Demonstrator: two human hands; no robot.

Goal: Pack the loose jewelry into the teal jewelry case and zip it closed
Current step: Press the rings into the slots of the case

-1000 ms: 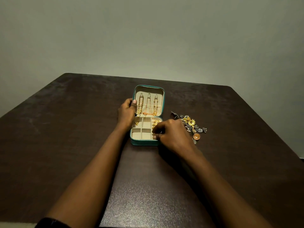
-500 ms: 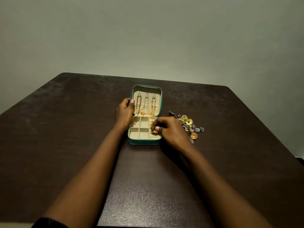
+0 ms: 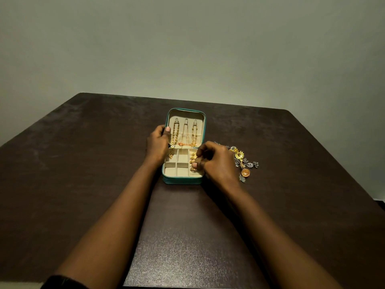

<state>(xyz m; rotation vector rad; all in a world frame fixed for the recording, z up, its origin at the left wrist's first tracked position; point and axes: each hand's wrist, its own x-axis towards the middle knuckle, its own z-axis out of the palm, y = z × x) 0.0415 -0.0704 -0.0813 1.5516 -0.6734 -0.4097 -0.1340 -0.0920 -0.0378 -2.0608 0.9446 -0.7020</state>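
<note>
while left hand [image 3: 158,143] grips teal case [image 3: 180,181], right hand [image 3: 216,161] pinches gold piece [image 3: 193,169].

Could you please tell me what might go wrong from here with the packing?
1. The leftmost gold chain in the teal zip-up jewelry case dangles past the hinge into the tray; it could snag when the lid closes.
2. The heap of loose flower-shaped jewelry lies close beside the right hand; the wrist might scatter it.
</note>
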